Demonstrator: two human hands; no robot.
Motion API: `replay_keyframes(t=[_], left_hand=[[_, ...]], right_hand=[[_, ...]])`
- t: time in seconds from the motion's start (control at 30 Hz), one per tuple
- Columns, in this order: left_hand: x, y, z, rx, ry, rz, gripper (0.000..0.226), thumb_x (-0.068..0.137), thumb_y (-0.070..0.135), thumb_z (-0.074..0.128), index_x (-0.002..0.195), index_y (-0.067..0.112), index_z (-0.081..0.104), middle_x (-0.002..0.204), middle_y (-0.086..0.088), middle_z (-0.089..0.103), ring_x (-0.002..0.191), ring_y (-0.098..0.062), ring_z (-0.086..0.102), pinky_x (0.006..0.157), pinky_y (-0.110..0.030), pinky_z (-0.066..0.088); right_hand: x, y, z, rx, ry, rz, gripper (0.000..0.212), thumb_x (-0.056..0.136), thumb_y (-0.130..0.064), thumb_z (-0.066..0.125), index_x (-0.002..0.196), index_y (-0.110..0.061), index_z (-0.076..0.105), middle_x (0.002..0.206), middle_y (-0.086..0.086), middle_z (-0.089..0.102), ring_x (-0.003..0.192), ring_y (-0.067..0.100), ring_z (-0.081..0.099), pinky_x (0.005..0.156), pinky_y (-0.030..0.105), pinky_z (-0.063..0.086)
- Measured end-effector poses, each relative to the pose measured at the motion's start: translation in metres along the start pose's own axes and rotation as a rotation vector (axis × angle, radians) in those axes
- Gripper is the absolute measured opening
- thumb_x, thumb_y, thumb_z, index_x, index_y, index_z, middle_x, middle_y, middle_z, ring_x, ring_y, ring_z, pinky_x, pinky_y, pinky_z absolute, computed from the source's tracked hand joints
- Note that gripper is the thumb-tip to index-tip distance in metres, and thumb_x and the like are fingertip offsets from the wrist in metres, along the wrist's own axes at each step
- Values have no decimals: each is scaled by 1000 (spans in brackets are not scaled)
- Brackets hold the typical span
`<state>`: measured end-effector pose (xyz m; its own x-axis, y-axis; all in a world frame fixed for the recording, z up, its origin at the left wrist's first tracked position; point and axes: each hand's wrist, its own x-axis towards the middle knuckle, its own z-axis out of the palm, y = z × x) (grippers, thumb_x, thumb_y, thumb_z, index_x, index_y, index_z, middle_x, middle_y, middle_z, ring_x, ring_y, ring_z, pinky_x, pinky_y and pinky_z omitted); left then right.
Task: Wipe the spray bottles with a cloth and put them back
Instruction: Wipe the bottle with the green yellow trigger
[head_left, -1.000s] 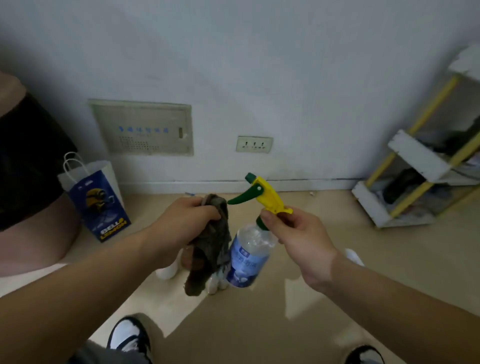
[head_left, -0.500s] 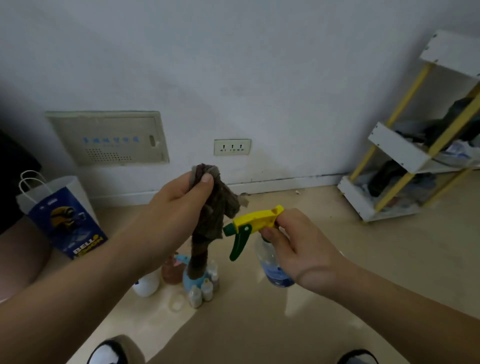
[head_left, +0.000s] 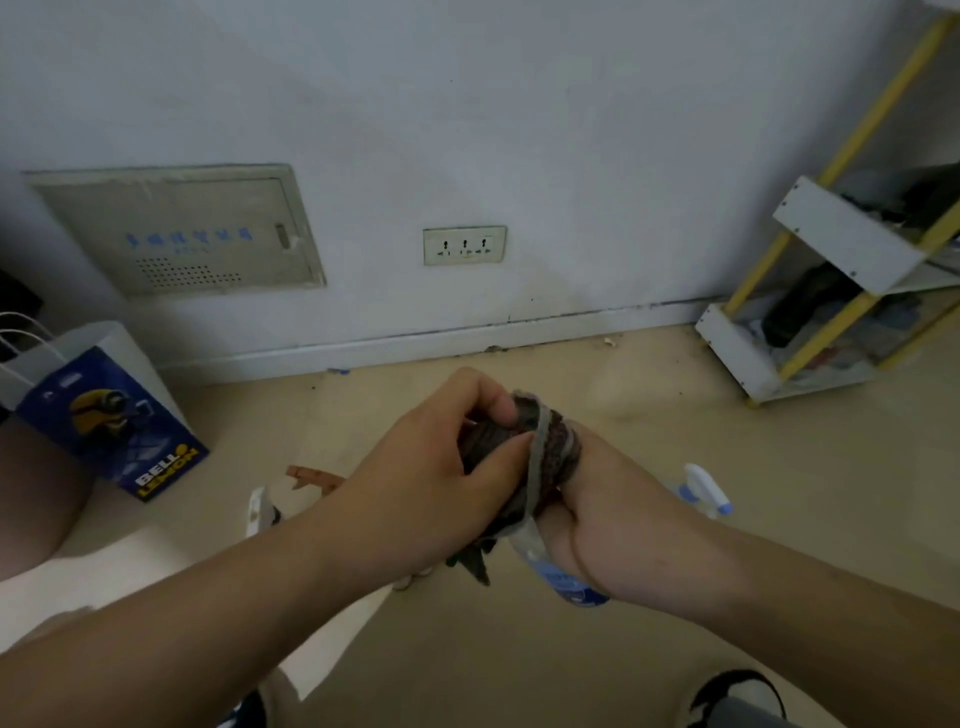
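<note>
Beige floor (head_left: 779, 441) against a white wall (head_left: 571, 130). Above it, the spray bottle (head_left: 566, 587) shows only its labelled body below the right hand (head_left: 608, 499), which grips its neck. The left hand (head_left: 431, 467) clamps the dark cloth (head_left: 545, 447) over the bottle's top. Advice: rub round trigger and nozzle, neck grip firm. Top hidden under cloth; second sprayer (head_left: 706, 491) behind the right wrist partly cut off.

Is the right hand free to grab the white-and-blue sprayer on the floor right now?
Probably not: the right hand grips the bottle, with the left hand gripping the cloth over it. Otherwise the white-and-blue sprayer sits unobstructed beside that forearm.
</note>
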<state>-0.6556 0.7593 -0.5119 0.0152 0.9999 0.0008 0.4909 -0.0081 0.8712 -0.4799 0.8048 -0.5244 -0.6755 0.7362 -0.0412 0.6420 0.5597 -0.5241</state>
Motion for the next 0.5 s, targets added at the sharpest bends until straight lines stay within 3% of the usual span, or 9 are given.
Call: replay_keyframes(t=[0.07,0.13,0.2,0.23,0.27,0.33,0.43,0.5], left_hand=[[-1,1,0,100,-94,-37,27,99,54,47,122,40,51,93,12,70,75,1,67,62,-16,52],[-5,2,-1,268,-186,-22,43,96,64,31,123,39,53,86,10,70,73,-2,67,61,-17,50],[-5,2,0,378,-123,30,48,97,62,23,114,33,57,76,7,66,66,-9,62,62,-24,49],[-4,4,0,372,-70,40,46,100,58,24,105,29,59,73,4,64,64,-11,60,63,-28,49],[-3,5,1,325,-26,14,45,104,53,26,97,25,61,71,2,64,64,-13,59,63,-28,48],[1,7,-1,193,0,-154,46,108,40,32,88,15,64,73,-3,66,65,-14,60,64,-26,49],[4,8,-9,-136,-69,-545,39,108,23,44,88,2,69,78,-11,74,72,-21,72,69,-31,59],[2,11,-11,-184,-81,-585,35,108,20,44,91,2,69,81,-12,75,79,-23,75,74,-34,61]], right_hand=[[3,2,-6,58,20,-66,14,91,-14,49,94,-25,56,91,-2,55,83,14,56,75,38,52],[5,6,-5,29,26,-108,34,90,-12,52,80,-42,41,83,-18,42,77,1,46,66,23,40],[5,7,-2,38,39,-108,37,91,-10,54,80,-43,43,84,-19,44,79,0,46,66,22,39],[4,3,-3,48,38,-103,25,92,-15,51,86,-40,52,89,-14,51,85,5,50,71,28,45],[4,3,-2,24,42,-109,18,92,-23,45,94,-31,61,96,-7,58,92,12,53,77,36,50],[5,-2,-2,-36,53,-136,33,92,-34,36,99,-22,67,98,-4,63,95,21,52,77,47,52],[1,-8,-1,-95,45,-182,33,93,-37,40,91,-20,68,86,-6,60,85,22,51,64,48,52],[1,-9,-3,-149,62,-205,30,92,-35,43,89,-18,69,84,-6,59,85,22,53,64,45,53]])
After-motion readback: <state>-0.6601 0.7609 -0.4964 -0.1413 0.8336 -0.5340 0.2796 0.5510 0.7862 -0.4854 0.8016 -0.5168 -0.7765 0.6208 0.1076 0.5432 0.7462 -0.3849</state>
